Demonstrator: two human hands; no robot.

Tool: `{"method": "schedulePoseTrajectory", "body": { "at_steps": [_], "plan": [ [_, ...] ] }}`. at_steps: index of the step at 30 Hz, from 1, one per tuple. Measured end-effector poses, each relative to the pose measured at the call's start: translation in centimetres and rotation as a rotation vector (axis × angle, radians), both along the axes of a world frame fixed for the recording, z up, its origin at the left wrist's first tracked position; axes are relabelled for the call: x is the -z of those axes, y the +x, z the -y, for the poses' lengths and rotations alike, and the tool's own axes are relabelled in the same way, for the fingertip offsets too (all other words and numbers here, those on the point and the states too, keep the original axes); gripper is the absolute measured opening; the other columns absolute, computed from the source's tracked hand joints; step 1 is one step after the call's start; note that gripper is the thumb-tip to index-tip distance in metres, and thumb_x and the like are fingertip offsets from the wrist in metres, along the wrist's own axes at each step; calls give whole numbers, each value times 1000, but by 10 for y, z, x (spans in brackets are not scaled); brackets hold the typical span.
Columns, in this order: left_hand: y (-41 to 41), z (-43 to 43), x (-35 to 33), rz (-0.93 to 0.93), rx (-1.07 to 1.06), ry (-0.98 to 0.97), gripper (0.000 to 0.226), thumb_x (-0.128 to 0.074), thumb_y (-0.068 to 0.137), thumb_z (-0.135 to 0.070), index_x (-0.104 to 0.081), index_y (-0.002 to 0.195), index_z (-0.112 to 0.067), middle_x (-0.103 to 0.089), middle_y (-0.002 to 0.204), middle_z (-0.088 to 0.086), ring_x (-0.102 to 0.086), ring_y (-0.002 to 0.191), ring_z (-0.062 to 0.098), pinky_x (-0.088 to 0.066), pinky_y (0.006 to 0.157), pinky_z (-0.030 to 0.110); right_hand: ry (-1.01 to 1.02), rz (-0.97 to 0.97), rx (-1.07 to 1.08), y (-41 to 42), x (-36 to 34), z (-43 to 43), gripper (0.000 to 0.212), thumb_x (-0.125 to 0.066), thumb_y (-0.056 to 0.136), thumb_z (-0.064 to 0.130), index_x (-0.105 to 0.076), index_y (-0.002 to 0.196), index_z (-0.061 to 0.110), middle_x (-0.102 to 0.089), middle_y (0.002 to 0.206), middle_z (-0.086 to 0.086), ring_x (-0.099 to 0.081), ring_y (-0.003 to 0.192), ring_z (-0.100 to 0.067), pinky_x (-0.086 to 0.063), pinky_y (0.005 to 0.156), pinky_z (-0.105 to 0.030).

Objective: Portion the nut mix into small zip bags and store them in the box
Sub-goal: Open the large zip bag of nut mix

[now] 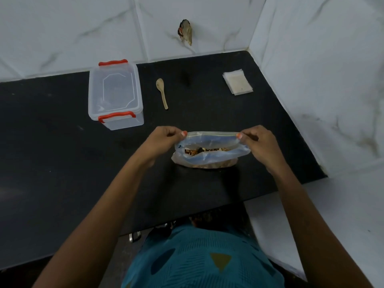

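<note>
My left grip (166, 140) and my right grip (257, 142) each pinch 1 end of the zip strip of the large clear bag (209, 157). The bag stands near the middle of the matte black bench (62, 163), its soft, crinkled mouth pulled open over the brown nut mix (204, 151) inside. Behind it to the left sits the rectangular clear plastic box (115, 94), lid on, with 2 red clips; a pale wooden spoon (161, 92) lies just beside it, and a flat stack of thin, translucent small zip bags (238, 82) lies at the far right.
</note>
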State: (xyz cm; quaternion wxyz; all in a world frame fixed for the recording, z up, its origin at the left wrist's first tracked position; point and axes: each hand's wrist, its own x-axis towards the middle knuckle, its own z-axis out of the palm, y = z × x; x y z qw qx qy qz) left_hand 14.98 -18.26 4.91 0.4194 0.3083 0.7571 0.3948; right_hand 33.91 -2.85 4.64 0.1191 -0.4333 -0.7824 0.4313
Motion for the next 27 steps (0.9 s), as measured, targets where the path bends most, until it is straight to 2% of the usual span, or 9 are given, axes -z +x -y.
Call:
{"method": "schedulePoseTrajectory", "body": {
  "at_steps": [3, 6, 9, 13, 16, 18, 20, 23, 27],
  "plan": [
    [-5, -2, -3, 152, -27, 11, 19, -45, 95, -21, -58, 81, -17, -59, 83, -1, -55, 80, 9, -40, 72, 22, -203, -23, -17, 1, -6, -3, 11, -56, 90, 21, -63, 86, 15, -58, 88, 5, -54, 82, -6, -42, 71, -16],
    [-5, -6, 1, 440, -173, -5, 15, -47, 94, -20, -60, 89, -15, -61, 87, 2, -56, 82, 11, -46, 74, 25, -670, -164, 50, 2, -5, -8, 18, -51, 92, 22, -65, 85, 13, -67, 85, -2, -60, 84, -13, -47, 84, -27],
    [-2, -10, 6, 679, -317, -7, 10, -48, 94, -17, -58, 97, -14, -61, 93, 6, -57, 86, 16, -47, 82, 29, -1037, -270, 177, 1, 6, -12, 20, -49, 92, 25, -62, 92, 10, -65, 87, -4, -59, 86, -16, -47, 83, -30],
    [0, -12, 7, 931, -440, -32, 12, -45, 95, -17, -56, 100, -14, -57, 108, 13, -56, 98, 24, -48, 82, 37, -1161, -257, 287, -2, 15, -11, 23, -51, 88, 33, -57, 96, 12, -60, 92, -5, -58, 85, -17, -48, 77, -31],
    [0, -11, 9, 997, -446, -48, 17, -48, 93, -29, -56, 101, -16, -54, 114, 14, -54, 101, 28, -47, 85, 40, -1173, -293, 322, -2, 16, -9, 21, -48, 92, 30, -56, 97, 10, -58, 92, -7, -57, 84, -19, -46, 78, -33],
    [2, -11, 10, 921, -400, -54, 26, -50, 91, -38, -56, 104, -16, -54, 115, 12, -54, 103, 27, -47, 86, 38, -1144, -354, 334, -2, 13, -8, 19, -46, 94, 25, -55, 104, 11, -57, 98, -8, -57, 86, -19, -48, 76, -34],
    [5, -10, 9, 651, -269, -103, 30, -53, 88, -42, -54, 106, -18, -53, 116, 8, -53, 103, 23, -47, 87, 35, -1052, -379, 276, -1, 10, -8, 26, -46, 95, 21, -51, 120, 13, -56, 111, -8, -58, 94, -19, -50, 79, -33],
    [9, -5, 11, 160, -82, -149, 24, -60, 85, -34, -52, 104, -22, -51, 109, 2, -51, 95, 15, -45, 75, 27, -689, -152, 114, 1, 6, -3, 29, -57, 88, 23, -52, 117, 21, -55, 118, -3, -56, 104, -16, -48, 88, -32],
    [14, -1, 18, -275, -67, -150, 30, -63, 84, -26, -52, 111, -18, -47, 112, 3, -51, 95, 12, -38, 67, 17, -208, 28, 64, 0, 3, 3, 34, -67, 81, 19, -51, 111, 26, -46, 116, 5, -49, 103, -6, -41, 75, -17]
  ]
}}
